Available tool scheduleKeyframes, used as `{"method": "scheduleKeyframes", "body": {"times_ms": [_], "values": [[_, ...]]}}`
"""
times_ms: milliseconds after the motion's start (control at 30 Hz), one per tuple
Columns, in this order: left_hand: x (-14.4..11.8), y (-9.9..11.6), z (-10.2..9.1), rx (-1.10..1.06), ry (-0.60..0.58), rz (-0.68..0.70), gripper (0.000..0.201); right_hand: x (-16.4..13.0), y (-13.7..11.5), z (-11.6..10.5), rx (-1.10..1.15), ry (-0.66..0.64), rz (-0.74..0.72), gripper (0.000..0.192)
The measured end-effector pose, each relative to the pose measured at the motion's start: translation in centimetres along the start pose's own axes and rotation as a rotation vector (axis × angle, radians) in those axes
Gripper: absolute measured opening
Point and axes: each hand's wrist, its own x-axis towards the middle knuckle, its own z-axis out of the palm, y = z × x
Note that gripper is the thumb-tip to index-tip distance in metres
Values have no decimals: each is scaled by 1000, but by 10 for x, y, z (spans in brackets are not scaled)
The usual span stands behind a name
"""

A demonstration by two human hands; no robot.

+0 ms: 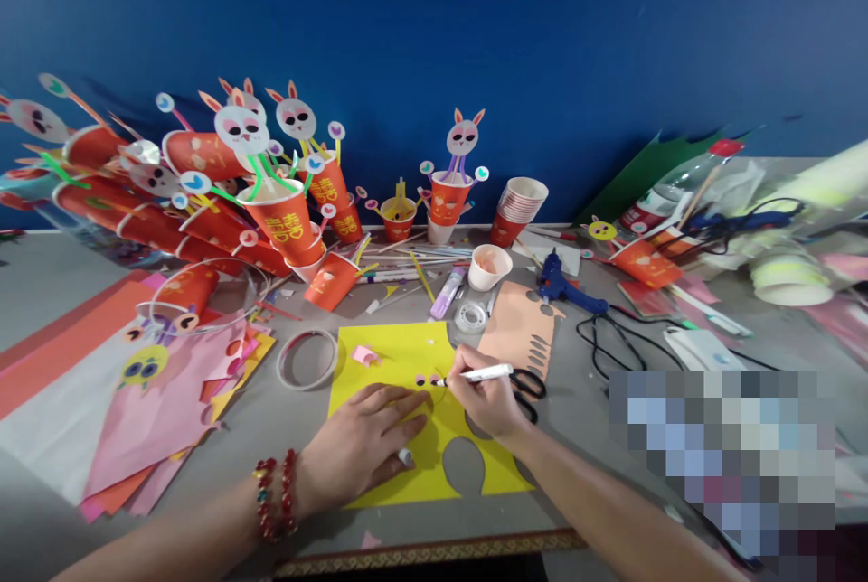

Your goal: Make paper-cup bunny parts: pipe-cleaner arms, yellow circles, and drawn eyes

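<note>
My right hand [489,397] grips a white marker [486,372], its tip against one of two small pink pieces with dark marks [420,380]. These lie on a sheet of yellow paper [380,347], which has rounded holes cut out near its lower right. Resting on that sheet, my left hand [372,437] has its fingers stretched near the pink pieces. A white marker cap [405,455] pokes out between its thumb and fingers. Folded pink paper bits [366,355] sit on the sheet's upper left. Black-handled scissors [529,383] lie partly behind my right hand.
Red paper cups with rabbit heads [278,216] crowd the left back. A tape roll [307,360] and stacked coloured papers [155,419] lie left. To the right are a blue glue gun [566,284], its black cable, peach paper [515,329] and a bottle [661,193].
</note>
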Motion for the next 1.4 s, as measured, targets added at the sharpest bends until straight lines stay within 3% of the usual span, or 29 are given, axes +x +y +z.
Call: {"method": "scheduleKeyframes", "body": {"times_ms": [1400], "values": [[1, 1, 0, 0, -6, 2, 38, -1, 0, -1, 18, -14, 25, 21]]}}
